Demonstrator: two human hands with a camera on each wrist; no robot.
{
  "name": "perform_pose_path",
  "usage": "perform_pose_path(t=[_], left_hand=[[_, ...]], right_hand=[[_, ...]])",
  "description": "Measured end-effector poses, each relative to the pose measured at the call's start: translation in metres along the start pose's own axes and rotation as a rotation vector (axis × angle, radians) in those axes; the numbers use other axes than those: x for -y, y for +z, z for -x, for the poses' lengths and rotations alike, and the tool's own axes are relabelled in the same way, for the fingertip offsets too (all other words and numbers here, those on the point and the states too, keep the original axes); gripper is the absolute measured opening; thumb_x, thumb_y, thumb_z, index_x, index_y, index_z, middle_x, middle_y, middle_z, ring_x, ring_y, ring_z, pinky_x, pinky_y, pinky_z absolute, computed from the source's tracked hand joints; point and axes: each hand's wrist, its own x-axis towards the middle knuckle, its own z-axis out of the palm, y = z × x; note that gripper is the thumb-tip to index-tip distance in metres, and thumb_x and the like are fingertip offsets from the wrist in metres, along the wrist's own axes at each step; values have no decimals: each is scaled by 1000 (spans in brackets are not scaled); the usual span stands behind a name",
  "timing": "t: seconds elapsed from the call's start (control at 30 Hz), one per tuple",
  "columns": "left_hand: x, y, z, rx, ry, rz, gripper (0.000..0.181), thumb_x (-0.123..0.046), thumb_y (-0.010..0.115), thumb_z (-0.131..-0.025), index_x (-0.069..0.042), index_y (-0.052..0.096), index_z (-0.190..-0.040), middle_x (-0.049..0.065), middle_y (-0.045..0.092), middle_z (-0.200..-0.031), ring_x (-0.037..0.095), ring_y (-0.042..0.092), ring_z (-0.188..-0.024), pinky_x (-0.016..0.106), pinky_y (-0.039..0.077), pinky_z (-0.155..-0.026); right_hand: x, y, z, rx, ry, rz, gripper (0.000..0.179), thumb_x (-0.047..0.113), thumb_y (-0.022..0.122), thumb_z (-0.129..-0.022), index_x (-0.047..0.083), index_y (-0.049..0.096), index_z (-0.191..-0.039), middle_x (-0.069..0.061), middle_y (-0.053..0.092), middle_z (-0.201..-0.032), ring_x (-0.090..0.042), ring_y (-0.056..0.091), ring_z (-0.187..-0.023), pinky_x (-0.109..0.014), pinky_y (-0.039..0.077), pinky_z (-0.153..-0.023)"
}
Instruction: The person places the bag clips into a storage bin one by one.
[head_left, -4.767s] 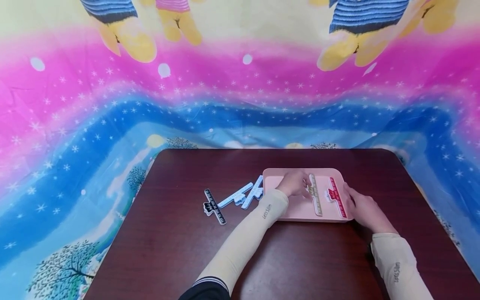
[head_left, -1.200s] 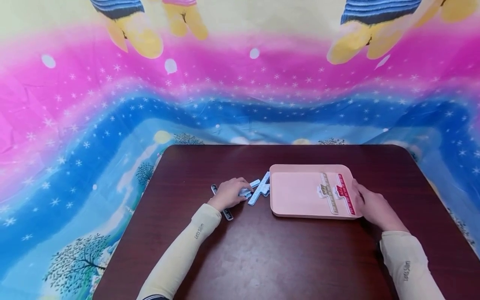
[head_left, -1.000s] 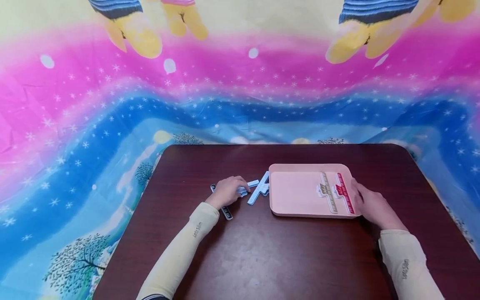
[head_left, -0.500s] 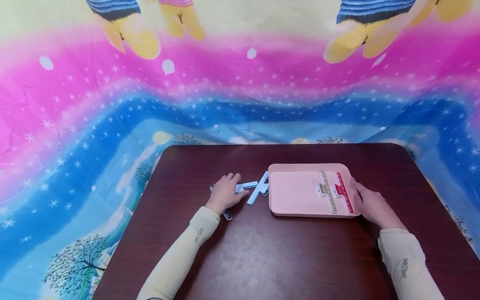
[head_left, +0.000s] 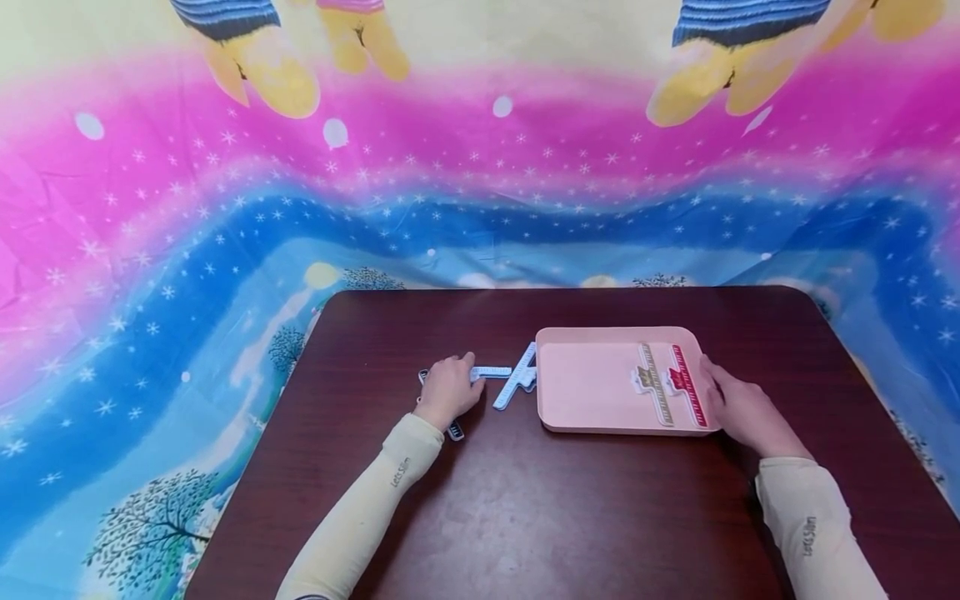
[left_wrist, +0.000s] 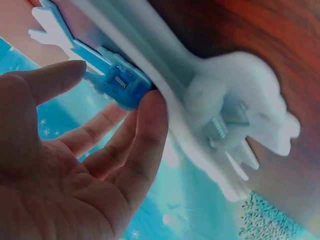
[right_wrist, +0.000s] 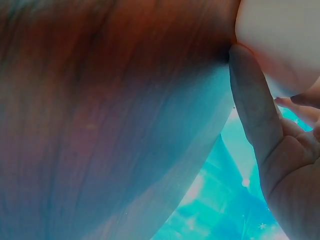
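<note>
Having left the pink tray [head_left: 585,383], where our right hand [head_left: 753,417] is resting straight-fingered, our left hand [head_left: 448,392] is pinching the blue clip [head_left: 491,372] by the black clip [head_left: 456,432]. We're expecting it light, stiff, slick; its handles [left_wrist: 112,91] are likely gripping best.

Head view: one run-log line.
Left hand: pinches blue piano-key clip | Right hand: touches pink tray, right side | In tray: gold clip, red clip | Outside tray: second blue clip, black clip
</note>
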Motion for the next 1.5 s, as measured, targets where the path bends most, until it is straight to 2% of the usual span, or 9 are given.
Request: perform_pose_path(t=[0.17,0.3,0.4,0.53,0.7,0.87,1.07,1.3,1.5], left_hand=[[1,0,-2,23,-11,17,39,-32,72,-95,-3,66,-120,16,73,-105,31,72,-96,46,60,-87],[3,0,-1,52,-62,20,63,-43,72,-95,1,59,-137,22,70,-123,36,70,-109,48,59,-92],[4,0,-1,56,-116,26,76,-49,73,-94,5,53,-144,25,67,-130,38,69,-113,48,59,-94],[4,-2,-3,45,-138,41,72,-46,76,-92,5,55,-139,22,70,-119,37,71,-104,48,60,-89],[7,-3,-5,62,-110,81,62,-38,77,-93,4,58,-134,20,72,-109,35,72,-95,48,62,-83],[14,-4,-4,30,-103,91,50,-31,79,-92,4,63,-124,19,72,-102,33,72,-89,46,61,-80],[18,-6,-4,1,-73,161,40,-23,77,-93,3,63,-120,18,71,-108,32,72,-97,45,60,-87],[19,-18,-4,-2,-76,287,43,-21,78,-94,0,63,-127,17,71,-117,30,70,-103,46,58,-93],[19,-26,-3,7,-41,412,41,-23,76,-96,-5,63,-130,12,72,-115,23,66,-90,39,57,-81]], right_hand=[[-2,1,3,-10,-2,2,63,19,47,-108,-2,21,-162,-45,36,-148,-63,43,-131,-74,36,-107],[-3,1,5,3,14,-2,65,20,47,-108,0,18,-163,-45,35,-150,-63,42,-132,-75,36,-107],[-2,0,4,17,22,-13,67,23,47,-109,1,15,-163,-44,33,-152,-62,41,-133,-75,35,-108],[0,-2,3,20,25,-20,68,25,47,-109,3,13,-164,-44,32,-153,-62,41,-133,-75,35,-108],[2,-5,3,14,29,-8,67,22,47,-109,1,15,-163,-45,33,-151,-63,41,-132,-75,35,-108],[6,-2,2,17,11,-23,66,23,47,-109,0,18,-163,-43,34,-152,-62,41,-133,-74,35,-109],[5,-3,3,-6,-1,3,64,20,47,-108,-3,20,-161,-44,36,-150,-62,44,-130,-73,36,-108],[5,-3,3,16,12,0,65,22,47,-109,-1,17,-162,-44,33,-152,-62,41,-133,-74,36,-109],[5,-2,3,22,21,-3,67,23,48,-109,0,16,-163,-44,32,-153,-63,40,-134,-74,35,-109]])
